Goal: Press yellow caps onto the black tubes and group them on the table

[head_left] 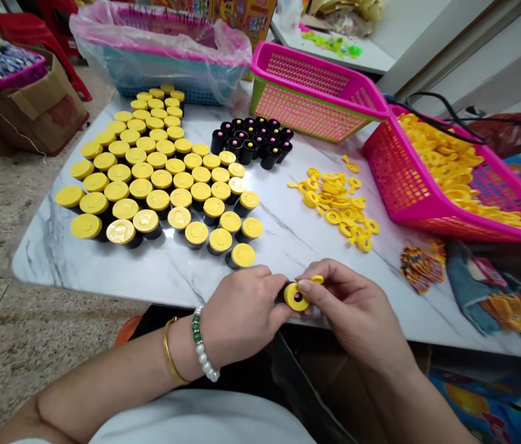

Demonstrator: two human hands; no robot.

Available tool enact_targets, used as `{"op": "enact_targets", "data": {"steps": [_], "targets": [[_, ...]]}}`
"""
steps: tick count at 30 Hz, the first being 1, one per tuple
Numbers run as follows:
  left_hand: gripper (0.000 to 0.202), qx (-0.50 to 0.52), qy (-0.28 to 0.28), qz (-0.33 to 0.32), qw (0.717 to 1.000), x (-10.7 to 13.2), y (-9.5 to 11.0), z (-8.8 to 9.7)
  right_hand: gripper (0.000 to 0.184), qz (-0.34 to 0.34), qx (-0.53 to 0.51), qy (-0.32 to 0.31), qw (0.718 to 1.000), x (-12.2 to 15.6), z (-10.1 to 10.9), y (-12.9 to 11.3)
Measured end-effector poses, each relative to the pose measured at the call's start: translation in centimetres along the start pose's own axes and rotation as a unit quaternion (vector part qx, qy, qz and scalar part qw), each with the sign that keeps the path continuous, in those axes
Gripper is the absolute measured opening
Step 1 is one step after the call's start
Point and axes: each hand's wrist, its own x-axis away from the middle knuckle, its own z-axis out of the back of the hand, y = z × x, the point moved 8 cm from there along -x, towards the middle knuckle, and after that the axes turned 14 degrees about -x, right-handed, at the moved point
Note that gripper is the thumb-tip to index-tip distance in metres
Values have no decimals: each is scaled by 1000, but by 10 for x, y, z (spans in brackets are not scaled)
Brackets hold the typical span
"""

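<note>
At the table's front edge, my left hand (244, 311) is closed round a small black cup (281, 293), mostly hidden by the fingers. My right hand (362, 314) pinches a yellow plastic ring (290, 298) with a tab, held against the cup's end. A pink dot shows through the ring's hole. Beyond my hands lies a loose pile of similar yellow rings (334, 216). To the left stand many black cups with yellow tops (158, 200), packed close in rows. Behind the rings is a cluster of black cups without yellow tops (270, 157), pink and yellow dots showing inside.
A pink basket (394, 185) of yellow pieces stands at the right. At the back are a pink-and-green basket (306, 105) and a plastic-lined blue basket (163, 68). Small printed packets (420, 268) lie near the marble-patterned table's (103, 271) right side.
</note>
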Motion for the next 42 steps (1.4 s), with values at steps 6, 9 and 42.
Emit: {"op": "enact_targets", "data": {"steps": [6,9,42], "targets": [[13,-18,-20,-5,1000,-1,0,-5,23,24,21,6,999,4,3,-1],[14,-19,-16,-10,1000,0,1,-6,24,23,31,15,999,4,1,-2],[8,78,190,-24,978,14,10,20,31,-153,103,-182,966,-14,-24,-14]]}}
